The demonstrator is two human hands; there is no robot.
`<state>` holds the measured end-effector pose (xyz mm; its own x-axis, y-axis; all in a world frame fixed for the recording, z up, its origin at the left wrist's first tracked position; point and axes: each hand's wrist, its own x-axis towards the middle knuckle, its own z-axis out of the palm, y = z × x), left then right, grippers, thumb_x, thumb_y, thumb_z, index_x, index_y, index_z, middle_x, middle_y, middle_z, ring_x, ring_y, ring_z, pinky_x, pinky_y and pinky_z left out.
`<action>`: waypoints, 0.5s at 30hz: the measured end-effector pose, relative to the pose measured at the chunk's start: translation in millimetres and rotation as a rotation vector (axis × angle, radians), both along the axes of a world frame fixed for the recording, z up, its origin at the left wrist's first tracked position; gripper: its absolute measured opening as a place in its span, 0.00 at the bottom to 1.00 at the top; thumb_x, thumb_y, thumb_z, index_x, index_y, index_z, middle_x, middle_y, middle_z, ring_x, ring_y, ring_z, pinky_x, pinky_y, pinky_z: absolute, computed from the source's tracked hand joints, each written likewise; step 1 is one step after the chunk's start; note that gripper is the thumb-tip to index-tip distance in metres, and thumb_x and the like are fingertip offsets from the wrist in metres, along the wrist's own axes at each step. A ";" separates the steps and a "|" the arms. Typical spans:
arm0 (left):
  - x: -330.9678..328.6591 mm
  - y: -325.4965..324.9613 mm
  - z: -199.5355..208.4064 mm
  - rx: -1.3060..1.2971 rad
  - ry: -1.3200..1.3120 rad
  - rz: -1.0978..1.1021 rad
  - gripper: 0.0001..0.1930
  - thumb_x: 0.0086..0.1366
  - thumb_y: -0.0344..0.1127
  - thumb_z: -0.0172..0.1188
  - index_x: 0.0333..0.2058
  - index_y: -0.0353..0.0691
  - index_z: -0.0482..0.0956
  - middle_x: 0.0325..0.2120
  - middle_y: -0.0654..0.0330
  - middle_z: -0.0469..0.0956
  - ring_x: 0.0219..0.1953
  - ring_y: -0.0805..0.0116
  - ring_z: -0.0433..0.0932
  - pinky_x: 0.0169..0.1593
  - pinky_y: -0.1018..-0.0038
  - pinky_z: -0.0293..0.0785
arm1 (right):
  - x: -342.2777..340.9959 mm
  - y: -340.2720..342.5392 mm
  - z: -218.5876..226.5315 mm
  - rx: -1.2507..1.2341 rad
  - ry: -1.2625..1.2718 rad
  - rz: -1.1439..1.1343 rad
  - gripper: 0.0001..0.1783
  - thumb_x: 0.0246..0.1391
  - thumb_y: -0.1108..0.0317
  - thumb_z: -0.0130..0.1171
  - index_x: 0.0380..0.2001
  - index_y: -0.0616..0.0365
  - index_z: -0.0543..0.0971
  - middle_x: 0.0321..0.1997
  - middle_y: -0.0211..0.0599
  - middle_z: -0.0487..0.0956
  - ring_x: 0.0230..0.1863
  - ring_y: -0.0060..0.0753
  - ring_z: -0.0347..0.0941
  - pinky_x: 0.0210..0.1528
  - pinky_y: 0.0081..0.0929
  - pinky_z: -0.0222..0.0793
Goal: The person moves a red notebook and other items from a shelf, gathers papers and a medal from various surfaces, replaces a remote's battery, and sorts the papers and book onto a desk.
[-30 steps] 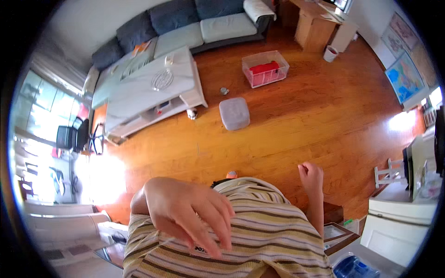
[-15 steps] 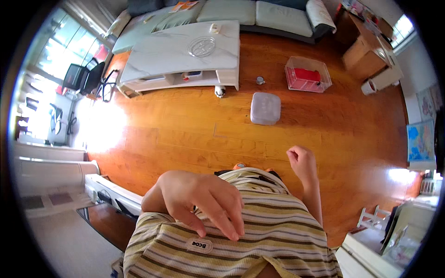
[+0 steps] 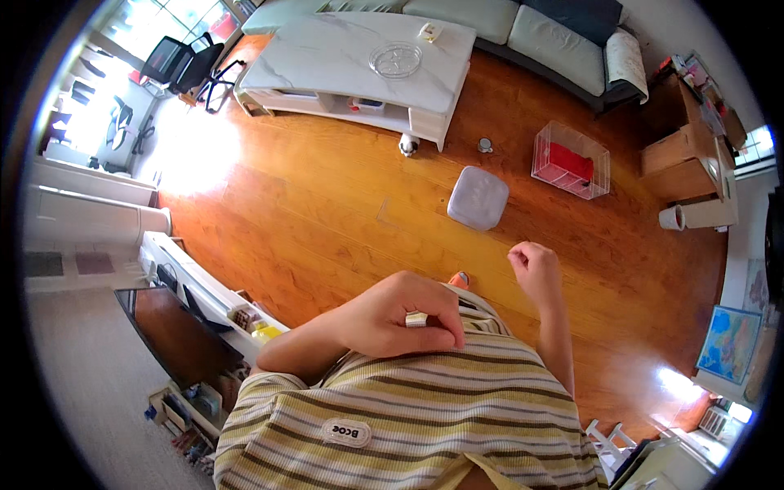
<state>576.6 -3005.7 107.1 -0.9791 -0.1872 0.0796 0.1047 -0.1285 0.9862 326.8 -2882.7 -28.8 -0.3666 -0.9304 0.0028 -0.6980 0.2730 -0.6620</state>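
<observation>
Small pale block (image 3: pixel 416 319) pinched in the left hand (image 3: pixel 400 314), fingers curled over it, thumb under; only one short end shows, so its long axis cannot be told. It sits pressed close against the striped shirt (image 3: pixel 408 408), at chest height. Right hand (image 3: pixel 535 269) just beyond and to the right, loosely clenched, holding nothing visible, apart from the block; left hand is plainly nearer. Farther out on the wooden floor (image 3: pixel 327 204): grey square cushion (image 3: pixel 478 198), then a clear wire cage (image 3: pixel 570 161), white low table (image 3: pixel 359 61), sofa (image 3: pixel 523 33) at the far wall.
</observation>
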 end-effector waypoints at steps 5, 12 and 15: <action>-21.5 3.5 -6.0 0.009 -0.034 0.094 0.11 0.56 0.33 0.61 0.19 0.34 0.73 0.15 0.60 0.69 0.19 0.67 0.66 0.26 0.73 0.60 | -37.2 2.2 -8.9 0.141 0.022 0.057 0.06 0.46 0.69 0.59 0.24 0.60 0.77 0.24 0.45 0.77 0.28 0.44 0.75 0.31 0.37 0.69; -4.6 20.2 -23.6 0.232 -0.260 0.659 0.25 0.51 0.32 0.65 0.09 0.41 0.55 0.10 0.73 0.53 0.17 0.82 0.52 0.22 0.77 0.46 | -29.2 -41.5 -34.8 0.230 -0.016 0.369 0.11 0.48 0.62 0.57 0.28 0.59 0.78 0.31 0.47 0.78 0.36 0.50 0.74 0.38 0.42 0.69; -23.8 24.1 -38.0 0.037 -0.373 0.728 0.22 0.50 0.28 0.64 0.12 0.44 0.56 0.13 0.74 0.52 0.18 0.82 0.52 0.21 0.78 0.46 | -35.2 -45.7 -69.6 0.274 -0.010 0.463 0.11 0.48 0.60 0.58 0.29 0.57 0.78 0.32 0.46 0.78 0.36 0.50 0.74 0.38 0.42 0.70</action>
<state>552.8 -2981.7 69.1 -0.5724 -0.7821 -0.2462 -0.1597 -0.1882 0.9691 291.6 -2928.3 -98.4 0.0833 -0.9608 -0.2643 -0.7806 0.1020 -0.6167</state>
